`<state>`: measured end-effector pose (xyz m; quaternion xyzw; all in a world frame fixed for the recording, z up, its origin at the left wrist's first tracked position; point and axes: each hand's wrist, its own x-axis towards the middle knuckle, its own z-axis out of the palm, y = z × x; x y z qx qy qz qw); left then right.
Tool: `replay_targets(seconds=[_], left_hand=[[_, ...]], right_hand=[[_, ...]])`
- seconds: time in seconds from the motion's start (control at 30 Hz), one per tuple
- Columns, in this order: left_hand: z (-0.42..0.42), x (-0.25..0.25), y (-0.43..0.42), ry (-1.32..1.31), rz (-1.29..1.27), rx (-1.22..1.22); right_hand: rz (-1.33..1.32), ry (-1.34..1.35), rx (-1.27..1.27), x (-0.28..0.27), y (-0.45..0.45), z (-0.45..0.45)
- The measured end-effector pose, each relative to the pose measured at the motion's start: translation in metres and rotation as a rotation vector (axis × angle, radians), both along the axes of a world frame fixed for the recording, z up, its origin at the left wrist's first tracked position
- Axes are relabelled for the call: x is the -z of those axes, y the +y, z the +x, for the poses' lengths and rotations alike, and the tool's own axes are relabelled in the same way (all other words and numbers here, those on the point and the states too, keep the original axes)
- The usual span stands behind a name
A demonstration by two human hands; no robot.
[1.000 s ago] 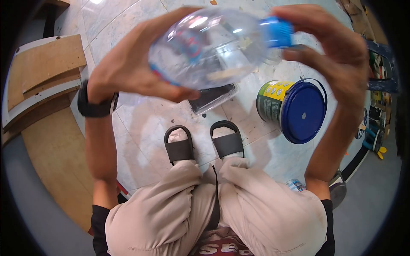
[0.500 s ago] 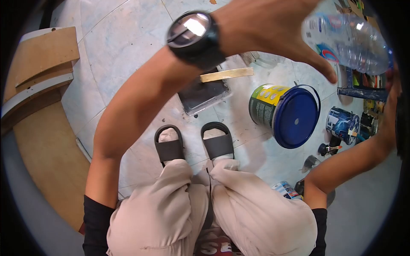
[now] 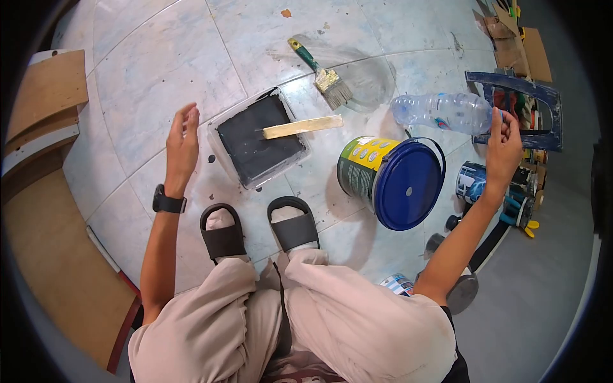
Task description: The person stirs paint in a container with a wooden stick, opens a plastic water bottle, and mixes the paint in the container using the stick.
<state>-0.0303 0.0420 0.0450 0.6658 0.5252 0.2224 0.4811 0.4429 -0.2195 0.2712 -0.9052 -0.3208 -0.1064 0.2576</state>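
My right hand [image 3: 504, 150] grips the neck end of a clear plastic bottle [image 3: 444, 112], which points left, roughly level, above the floor by the yellow-and-green bucket [image 3: 367, 165]. The bucket is tipped on its side, its blue lid facing me. My left hand [image 3: 183, 143] is empty, fingers stretched out, a black watch on the wrist. To its right sits a clear plastic tub [image 3: 308, 158] of dark grey paint [image 3: 252, 150], with a flat wooden stick [image 3: 313, 126] resting in it. A paintbrush [image 3: 324, 80] with a green handle lies beyond the tub, its bristles grey.
Paint cans [image 3: 471, 182] and tools stand along the right. A dark blue plastic frame [image 3: 550, 108] and cardboard [image 3: 536, 54] are farther back. Curved wooden furniture [image 3: 57, 255] borders the left. My sandalled feet [image 3: 290, 223] are close to the tub.
My left hand has moved away from the bottle, down and left beside the tub. The bottle has come lower with my right hand, and the paintbrush and tub now show fully.
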Motion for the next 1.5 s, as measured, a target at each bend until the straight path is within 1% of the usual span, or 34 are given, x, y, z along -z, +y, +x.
replay_targets(seconds=[0.03,0.1,0.13,0.17,0.2,0.27,0.3,0.33,0.37,0.4,0.43,0.47,0.5,0.53,0.57,0.6,0.67,0.7,0.73,0.8,0.83,0.87,0.93,1.0,1.07,1.1,1.13,1.2,1.23,1.27,1.33,1.5], left_hand=[[0.000,0.005,-0.005,0.000,-0.001,-0.002],[0.000,0.013,-0.014,-0.039,-0.230,-0.080],[0.001,0.017,-0.019,-0.028,-0.227,-0.088],[0.005,0.022,-0.022,-0.072,-0.204,-0.074],[0.008,0.022,-0.023,-0.114,-0.180,-0.061],[0.016,0.011,-0.024,-0.079,-0.210,-0.054],[0.018,0.008,-0.022,-0.065,-0.248,-0.033],[0.018,0.015,-0.021,-0.052,-0.245,-0.036],[0.019,0.029,-0.020,-0.120,-0.122,0.013],[0.021,0.037,-0.020,-0.191,0.001,0.061],[0.022,0.034,-0.021,-0.173,0.004,0.071],[0.023,0.033,-0.021,-0.168,0.002,0.067],[0.023,0.032,-0.021,-0.152,-0.024,0.095],[0.022,0.031,-0.021,-0.135,-0.050,0.123],[0.023,0.030,-0.024,-0.131,-0.053,0.120],[0.024,0.028,-0.026,-0.107,-0.008,0.108],[0.023,0.029,-0.029,-0.081,0.035,0.098],[0.023,0.031,-0.030,-0.098,0.066,0.093],[0.023,0.032,-0.032,-0.114,0.099,0.083],[0.022,0.034,-0.031,-0.128,0.101,0.093],[0.022,0.033,-0.030,-0.146,0.107,0.111],[0.023,0.032,-0.030,-0.142,0.104,0.110],[0.024,0.031,-0.030,-0.140,0.126,0.132],[0.024,0.030,-0.029,-0.119,0.111,0.137],[0.024,0.030,-0.030,-0.103,0.096,0.142],[0.025,0.031,-0.031,-0.096,0.097,0.125],[0.024,0.031,-0.031,-0.089,0.099,0.106],[0.023,0.034,-0.029,-0.104,0.091,0.118],[0.022,0.035,-0.028,-0.121,0.085,0.135],[0.022,0.036,-0.028,-0.120,0.084,0.137],[0.024,0.037,-0.029,-0.117,0.119,0.109],[0.023,0.037,-0.029,-0.103,0.076,0.116]], right_hand=[[-0.013,-0.001,0.035,0.001,-0.002,0.001],[-0.026,0.007,0.065,0.000,-0.004,-0.001],[-0.060,-0.039,0.104,-0.003,-0.003,-0.006],[-0.091,-0.080,0.141,-0.005,-0.003,-0.011],[-0.084,-0.199,0.164,-0.005,-0.005,-0.014],[0.049,-0.386,0.208,-0.011,0.004,-0.050],[0.169,-0.230,0.106,-0.007,0.012,-0.080],[0.227,-0.050,-0.012,0.006,0.021,-0.110],[0.286,0.137,-0.108,0.019,0.031,-0.139],[0.283,0.346,-0.227,0.040,0.038,-0.167],[0.152,0.614,-0.203,0.045,0.051,-0.199],[-0.042,0.636,-0.165,0.077,0.059,-0.210],[-0.084,0.630,-0.143,0.106,0.063,-0.220],[-0.099,0.689,-0.095,0.128,0.066,-0.222],[-0.055,0.594,-0.056,0.155,0.064,-0.221],[-0.058,0.597,-0.059,0.167,0.066,-0.220],[0.431,1.220,-0.061,0.180,0.071,-0.216],[0.585,1.348,-0.085,0.183,0.079,-0.218],[0.579,1.350,-0.086,0.185,0.083,-0.219],[0.388,1.186,-0.285,0.185,0.090,-0.224],[0.379,1.070,-0.400,0.183,0.094,-0.230],[0.377,1.075,-0.398,0.178,0.095,-0.233],[0.263,0.736,-0.569,0.161,0.093,-0.240],[0.266,0.712,-0.599,0.152,0.087,-0.249],[0.256,0.755,-0.685,0.150,0.080,-0.258],[0.181,0.692,-0.686,0.155,0.074,-0.258],[0.178,0.692,-0.689,0.158,0.069,-0.254],[0.148,0.503,-0.616,0.158,0.061,-0.246],[0.157,0.538,-0.548,0.153,0.060,-0.243],[0.157,0.539,-0.546,0.155,0.061,-0.243],[0.283,0.586,-0.560,0.160,0.070,-0.245],[0.275,0.620,-0.630,0.164,0.069,-0.244]])
